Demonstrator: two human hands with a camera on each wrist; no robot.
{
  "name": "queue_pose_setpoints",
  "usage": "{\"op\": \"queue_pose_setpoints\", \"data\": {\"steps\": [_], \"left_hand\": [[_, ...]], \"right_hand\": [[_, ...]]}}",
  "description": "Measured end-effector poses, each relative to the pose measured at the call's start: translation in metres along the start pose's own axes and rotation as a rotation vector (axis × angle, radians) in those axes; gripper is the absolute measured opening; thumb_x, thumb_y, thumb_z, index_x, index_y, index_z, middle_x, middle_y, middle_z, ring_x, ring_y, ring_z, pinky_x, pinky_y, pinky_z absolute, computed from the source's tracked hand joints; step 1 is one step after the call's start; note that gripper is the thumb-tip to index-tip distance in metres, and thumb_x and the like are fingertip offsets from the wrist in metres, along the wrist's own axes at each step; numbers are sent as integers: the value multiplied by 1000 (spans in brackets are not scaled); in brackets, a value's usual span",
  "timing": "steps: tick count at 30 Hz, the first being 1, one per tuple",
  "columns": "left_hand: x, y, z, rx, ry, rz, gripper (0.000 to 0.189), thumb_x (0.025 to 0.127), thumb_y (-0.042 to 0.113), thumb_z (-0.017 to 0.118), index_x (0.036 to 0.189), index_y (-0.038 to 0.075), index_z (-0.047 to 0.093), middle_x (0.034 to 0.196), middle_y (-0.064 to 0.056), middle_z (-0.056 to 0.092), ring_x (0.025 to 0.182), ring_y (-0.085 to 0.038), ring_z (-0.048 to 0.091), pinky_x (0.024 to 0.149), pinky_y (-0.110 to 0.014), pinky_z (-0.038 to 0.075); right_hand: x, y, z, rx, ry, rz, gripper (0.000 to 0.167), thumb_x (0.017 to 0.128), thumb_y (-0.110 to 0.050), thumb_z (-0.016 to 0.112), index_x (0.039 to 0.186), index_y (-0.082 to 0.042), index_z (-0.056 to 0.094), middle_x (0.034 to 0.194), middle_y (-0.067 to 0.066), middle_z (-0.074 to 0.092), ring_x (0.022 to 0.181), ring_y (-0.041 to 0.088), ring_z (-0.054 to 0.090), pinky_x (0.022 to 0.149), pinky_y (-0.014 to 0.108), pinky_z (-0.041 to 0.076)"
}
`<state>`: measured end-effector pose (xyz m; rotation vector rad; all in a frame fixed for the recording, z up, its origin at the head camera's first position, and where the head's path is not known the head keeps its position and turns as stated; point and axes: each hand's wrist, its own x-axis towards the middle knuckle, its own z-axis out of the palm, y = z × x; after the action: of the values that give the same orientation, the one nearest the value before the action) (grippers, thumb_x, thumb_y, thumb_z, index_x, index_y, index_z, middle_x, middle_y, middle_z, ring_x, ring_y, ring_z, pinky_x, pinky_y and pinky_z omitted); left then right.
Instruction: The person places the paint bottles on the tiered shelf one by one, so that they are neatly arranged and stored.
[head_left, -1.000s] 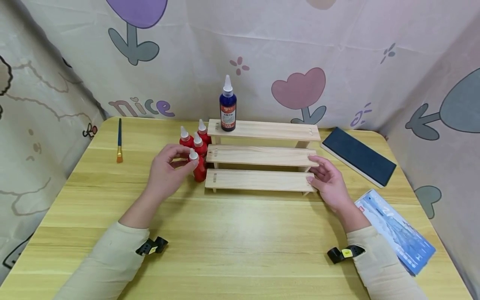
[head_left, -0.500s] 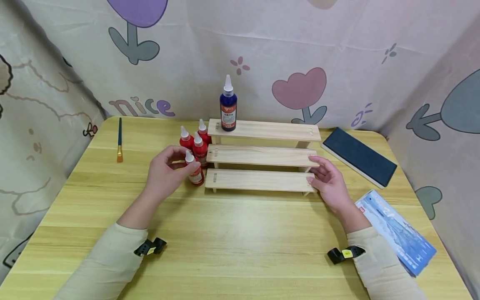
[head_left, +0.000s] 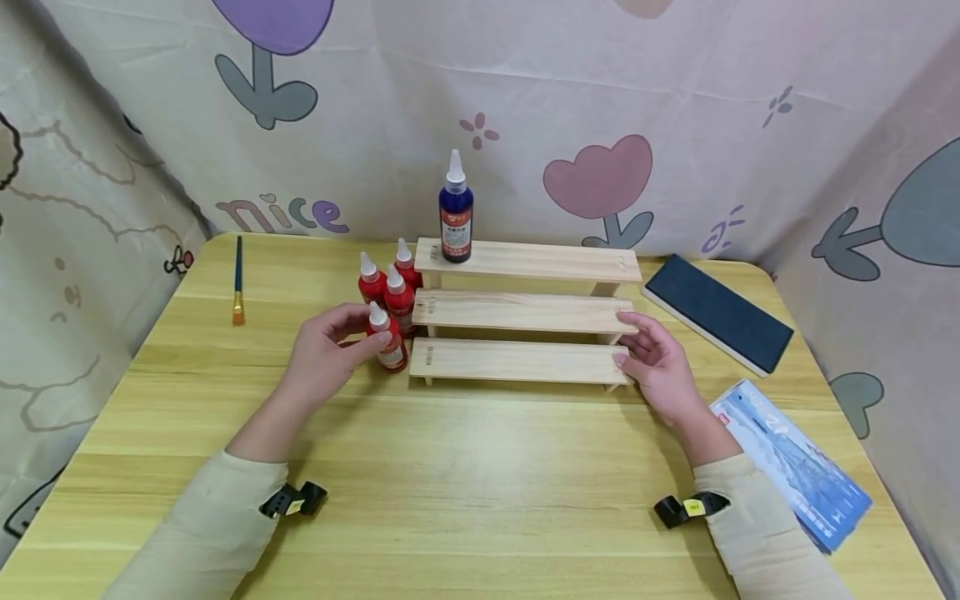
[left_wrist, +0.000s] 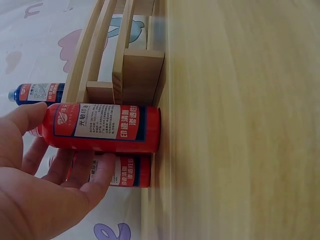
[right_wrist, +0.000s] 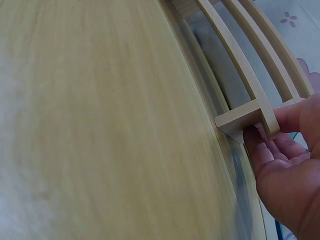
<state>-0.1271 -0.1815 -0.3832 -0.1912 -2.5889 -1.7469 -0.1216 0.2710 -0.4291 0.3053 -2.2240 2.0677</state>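
Note:
A red bottle (head_left: 392,355) with a white nozzle cap stands at the left end of the stepped wooden rack (head_left: 517,360). My left hand (head_left: 318,354) holds it loosely near the neck, thumb on the near side and fingers behind; the bottle's label (left_wrist: 102,122) shows in the left wrist view. Three more red bottles (head_left: 400,304) are grouped just behind it. On the top tier's left end a dark blue bottle (head_left: 456,218) stands upright. My right hand (head_left: 660,367) grips the rack's right end, its fingers (right_wrist: 257,147) at the lowest tier's end.
A paintbrush (head_left: 238,287) lies at the far left of the wooden table (head_left: 480,492). At the right lie a dark flat block (head_left: 716,312) with a pale edge and a blue-and-white box (head_left: 795,467). A patterned curtain (head_left: 510,100) hangs close behind the rack.
The front red bottle has shifted slightly left and turned, so its label now shows. My left hand has since drawn back a little to the left. The right hand stays on the rack.

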Motion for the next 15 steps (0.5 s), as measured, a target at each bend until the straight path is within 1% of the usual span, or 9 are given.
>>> {"op": "queue_pose_setpoints", "data": {"steps": [5,8,12,15], "left_hand": [[-2,-1,2,-12,25,16,35,93,24,75,120,4,67,118,-9,65,109,-21,59,98,-47,46],[-3,-1,2,-19,42,16,34,93,22,75,120,3,66,118,-10,64,110,-23,58,100,-51,44],[-6,1,0,-24,60,-9,35,94,23,74,121,3,65,119,-9,64,110,-21,57,100,-47,43],[-9,5,-2,-31,72,-16,35,94,24,73,121,4,65,119,-7,63,109,-19,57,98,-39,45]], "right_hand": [[0,0,-1,-4,3,6,61,85,26,58,140,0,52,126,4,63,112,18,60,93,23,49],[0,0,-1,-10,3,14,61,85,26,58,140,0,52,126,5,62,113,18,60,93,24,49],[0,0,-1,-16,2,20,61,85,25,58,140,-1,51,127,5,62,114,19,59,94,24,49],[0,0,-1,-18,3,21,61,85,25,58,140,-1,51,127,5,62,114,19,59,94,24,49]]}}
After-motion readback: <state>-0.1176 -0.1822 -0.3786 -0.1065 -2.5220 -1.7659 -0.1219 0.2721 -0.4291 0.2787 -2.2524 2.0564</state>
